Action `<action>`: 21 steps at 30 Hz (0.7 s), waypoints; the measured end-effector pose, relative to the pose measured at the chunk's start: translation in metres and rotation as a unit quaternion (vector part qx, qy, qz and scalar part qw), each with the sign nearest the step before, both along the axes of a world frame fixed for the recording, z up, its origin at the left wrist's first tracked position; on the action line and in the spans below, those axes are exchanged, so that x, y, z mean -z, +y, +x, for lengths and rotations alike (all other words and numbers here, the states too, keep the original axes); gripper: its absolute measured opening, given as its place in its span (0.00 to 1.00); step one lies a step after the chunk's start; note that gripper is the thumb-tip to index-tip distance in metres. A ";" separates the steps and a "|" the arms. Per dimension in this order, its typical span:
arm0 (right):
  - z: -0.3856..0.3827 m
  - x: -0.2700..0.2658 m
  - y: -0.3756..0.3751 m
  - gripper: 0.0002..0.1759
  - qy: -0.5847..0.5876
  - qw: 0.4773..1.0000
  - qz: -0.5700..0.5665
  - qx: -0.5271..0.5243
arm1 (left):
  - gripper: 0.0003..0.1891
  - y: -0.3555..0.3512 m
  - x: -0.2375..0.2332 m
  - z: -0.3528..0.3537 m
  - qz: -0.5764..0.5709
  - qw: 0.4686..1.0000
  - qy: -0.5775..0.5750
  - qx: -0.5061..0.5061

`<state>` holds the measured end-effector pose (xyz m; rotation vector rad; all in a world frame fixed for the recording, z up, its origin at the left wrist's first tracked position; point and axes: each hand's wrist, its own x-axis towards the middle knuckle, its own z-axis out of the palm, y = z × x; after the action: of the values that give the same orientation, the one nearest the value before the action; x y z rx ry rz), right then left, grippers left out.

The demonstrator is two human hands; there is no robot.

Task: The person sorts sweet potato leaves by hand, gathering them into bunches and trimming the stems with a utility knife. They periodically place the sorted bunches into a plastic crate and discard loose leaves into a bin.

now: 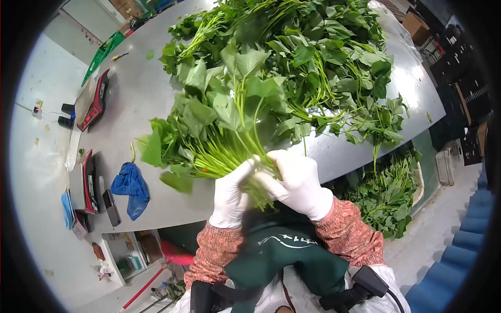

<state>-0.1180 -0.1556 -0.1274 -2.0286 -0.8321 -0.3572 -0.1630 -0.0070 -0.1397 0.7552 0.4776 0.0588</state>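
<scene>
Both my hands wear white gloves and meet around the stem ends of a bunch of leafy greens (214, 154). My left hand (229, 193) is closed on the stems from the left, thumb uppermost. From the right, my right hand (297, 180) closes on the same stems, its fingers near the left thumb. The bunch's broad green leaves fan out up and left above the metal table. Stem tips poke out below the hands, slightly blurred. Just beyond lies a large heap of the same greens (334, 68).
Red scales (94, 101) stand along the table's (135, 78) left side. A blue cloth or bag (130, 188) lies near a dark phone-like object (111, 207). Below the right edge, a container holds more greens (386, 198). A green crate (103, 56) is at the far left.
</scene>
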 end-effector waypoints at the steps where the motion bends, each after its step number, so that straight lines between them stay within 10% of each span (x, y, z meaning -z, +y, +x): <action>1: 0.000 0.002 -0.001 0.14 -0.038 0.998 -0.042 0.022 | 0.12 0.001 0.005 0.000 -0.003 1.000 -0.008 0.007; 11: -0.003 0.000 -0.001 0.04 -0.061 0.987 -0.151 0.017 | 0.09 -0.008 0.004 -0.003 0.020 0.999 -0.019 0.031; 16: 0.011 0.023 -0.023 0.16 0.061 0.975 0.183 0.106 | 0.08 -0.010 -0.001 0.000 0.005 1.000 -0.012 -0.017; 18: 0.027 0.022 -0.063 0.25 0.298 0.869 0.368 0.145 | 0.08 -0.003 0.000 0.001 -0.006 1.000 -0.006 -0.019; 19: 0.044 0.044 -0.087 0.29 0.374 0.710 0.596 -0.022 | 0.08 -0.001 -0.001 0.000 -0.011 1.000 -0.002 -0.021; 21: 0.042 0.005 -0.075 0.34 0.414 0.730 0.543 0.032 | 0.08 -0.003 -0.004 0.003 -0.001 1.000 -0.005 -0.018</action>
<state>-0.0757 -0.2304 -0.1321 -0.8810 0.0890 0.0765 -0.1603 -0.0102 -0.1360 0.7440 0.4818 0.0951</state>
